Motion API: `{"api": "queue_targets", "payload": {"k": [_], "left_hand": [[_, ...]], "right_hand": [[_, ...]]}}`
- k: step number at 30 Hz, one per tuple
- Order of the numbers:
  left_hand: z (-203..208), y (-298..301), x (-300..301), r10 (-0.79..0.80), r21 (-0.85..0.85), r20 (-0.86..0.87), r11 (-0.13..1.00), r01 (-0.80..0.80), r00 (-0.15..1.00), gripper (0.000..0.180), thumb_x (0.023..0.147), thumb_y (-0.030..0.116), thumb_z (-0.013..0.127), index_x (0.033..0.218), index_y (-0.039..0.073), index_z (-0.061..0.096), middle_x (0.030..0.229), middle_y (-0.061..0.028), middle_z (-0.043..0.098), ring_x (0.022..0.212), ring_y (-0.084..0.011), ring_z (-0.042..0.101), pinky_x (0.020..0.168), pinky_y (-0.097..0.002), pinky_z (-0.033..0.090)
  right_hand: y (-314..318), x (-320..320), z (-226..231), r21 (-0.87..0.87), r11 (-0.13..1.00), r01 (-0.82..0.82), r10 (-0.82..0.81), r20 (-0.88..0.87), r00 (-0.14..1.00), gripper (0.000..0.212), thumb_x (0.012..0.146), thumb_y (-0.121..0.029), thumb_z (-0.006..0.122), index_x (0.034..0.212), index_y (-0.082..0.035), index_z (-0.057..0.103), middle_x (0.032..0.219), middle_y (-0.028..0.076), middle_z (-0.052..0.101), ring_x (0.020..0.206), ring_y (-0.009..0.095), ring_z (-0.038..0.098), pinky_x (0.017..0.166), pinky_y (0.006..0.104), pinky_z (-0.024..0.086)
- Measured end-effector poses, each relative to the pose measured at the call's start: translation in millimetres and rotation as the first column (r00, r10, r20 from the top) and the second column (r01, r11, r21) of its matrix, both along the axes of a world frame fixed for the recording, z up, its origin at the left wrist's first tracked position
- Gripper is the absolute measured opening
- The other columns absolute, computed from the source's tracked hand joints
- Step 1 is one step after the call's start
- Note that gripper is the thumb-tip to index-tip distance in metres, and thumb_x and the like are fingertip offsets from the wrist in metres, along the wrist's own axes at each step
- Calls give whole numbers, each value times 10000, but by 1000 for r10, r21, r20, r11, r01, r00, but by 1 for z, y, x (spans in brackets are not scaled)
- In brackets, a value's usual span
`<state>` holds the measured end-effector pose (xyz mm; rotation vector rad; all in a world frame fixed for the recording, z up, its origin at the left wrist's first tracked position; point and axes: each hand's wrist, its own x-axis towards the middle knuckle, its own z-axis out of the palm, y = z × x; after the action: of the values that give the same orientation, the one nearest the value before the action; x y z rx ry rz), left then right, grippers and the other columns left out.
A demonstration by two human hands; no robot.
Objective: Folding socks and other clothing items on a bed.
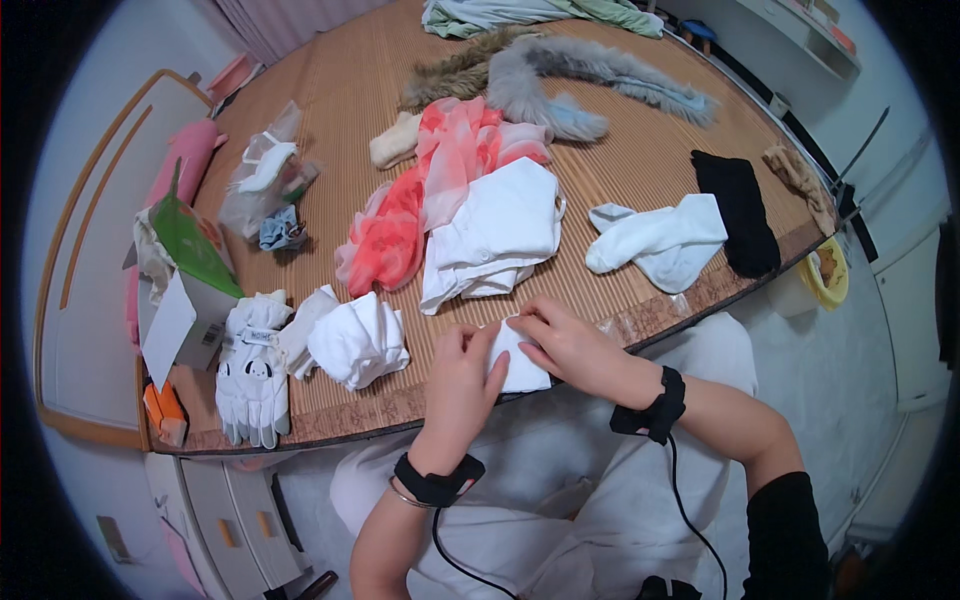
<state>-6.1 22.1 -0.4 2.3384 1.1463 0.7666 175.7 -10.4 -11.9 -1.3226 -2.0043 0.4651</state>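
A small folded white cloth lies at the near edge of the mat-covered bed, its exact kind hard to make out. My left hand grips its left side, fingers bent and thumb along it. At its far edge, the fingers and thumb of my right hand pinch it. Just beyond lies a larger folded white garment. To the left sits a bundle of folded white fabric. A pair of white socks rests to the right, partly beside a folded black cloth.
White gloves and an open white-and-green box are at left. A red-and-white sheer scarf, a grey furry piece and a clear plastic bag lie farther back. A yellow-rimmed bin stands off the right edge.
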Motion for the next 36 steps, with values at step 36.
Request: {"api": "queue_targets", "payload": {"k": [36], "left_hand": [[70,-45,-130,184,-85,374,983,-164,909,200,855,116,606,1031,21,617,944,-109,638,848,-211,619,723,-289,487]], "right_hand": [[10,-17,31,-222,973,-59,62,5,998,513,722,-141,711,1189,-35,526,979,129,515,959,265,521,851,336,424]]}}
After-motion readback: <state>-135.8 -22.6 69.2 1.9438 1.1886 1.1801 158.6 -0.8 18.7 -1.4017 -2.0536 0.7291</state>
